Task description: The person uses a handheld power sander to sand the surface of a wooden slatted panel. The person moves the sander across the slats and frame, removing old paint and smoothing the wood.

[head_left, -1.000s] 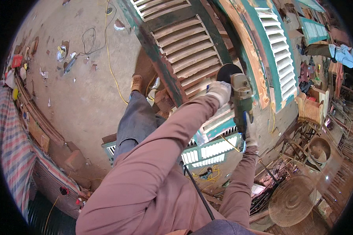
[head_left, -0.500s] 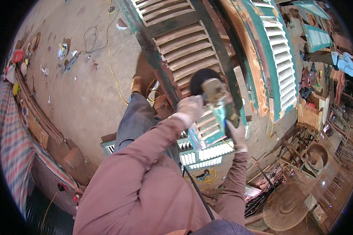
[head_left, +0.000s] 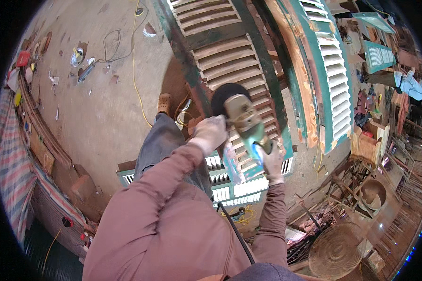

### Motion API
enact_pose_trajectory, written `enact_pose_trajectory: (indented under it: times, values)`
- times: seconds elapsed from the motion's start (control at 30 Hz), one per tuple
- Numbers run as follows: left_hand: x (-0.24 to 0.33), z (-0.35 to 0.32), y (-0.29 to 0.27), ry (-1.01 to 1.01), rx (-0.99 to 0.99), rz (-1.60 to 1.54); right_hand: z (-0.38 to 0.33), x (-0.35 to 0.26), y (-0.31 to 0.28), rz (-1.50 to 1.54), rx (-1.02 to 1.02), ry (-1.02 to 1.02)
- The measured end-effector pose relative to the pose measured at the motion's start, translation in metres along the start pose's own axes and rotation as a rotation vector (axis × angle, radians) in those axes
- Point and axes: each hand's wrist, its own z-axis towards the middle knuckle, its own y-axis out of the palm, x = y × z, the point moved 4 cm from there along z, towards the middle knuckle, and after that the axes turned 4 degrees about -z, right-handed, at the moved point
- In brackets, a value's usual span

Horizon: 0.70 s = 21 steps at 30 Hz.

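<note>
With both hands I hold an angle grinder that carries a round black disc. My left hand is closed at its side, apparently round a side handle that the fingers hide. My right hand wraps the rear of the body. Beneath the tool lies a louvered wooden shutter with bare slats and a dark, partly stripped frame. The disc overlaps the slats near the frame's left rail; whether it touches the wood I cannot tell.
A teal-framed shutter stands to the right. A yellow cord runs along the floor by my foot. A round woven tray lies lower right. Someone in light blue is at the far right.
The grinder has moved left across the slats, toward the shutter's left rail. Both my hands have shifted left with it, still holding on.
</note>
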Motion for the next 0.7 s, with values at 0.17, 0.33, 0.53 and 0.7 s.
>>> enact_pose_trajectory:
  times: [0.17, 0.33, 0.53, 0.7]
  values:
    - [0.006, 0.005, 0.003, -0.016, -0.103, -0.026, 0.009, -0.014, -0.016, -0.048, -0.002, -0.023]
    - [0.084, 0.088, 0.032, 0.179, -0.134, 0.068, 0.05, 0.033, -0.059, 0.359, 0.034, 0.05]
    - [0.091, 0.093, 0.004, 0.204, -0.108, 0.083, 0.054, 0.024, -0.053, 0.273, 0.124, 0.021]
    - [-0.007, 0.013, -0.008, 0.092, -0.038, 0.006, 0.012, -0.016, 0.001, 0.064, -0.031, 0.024]
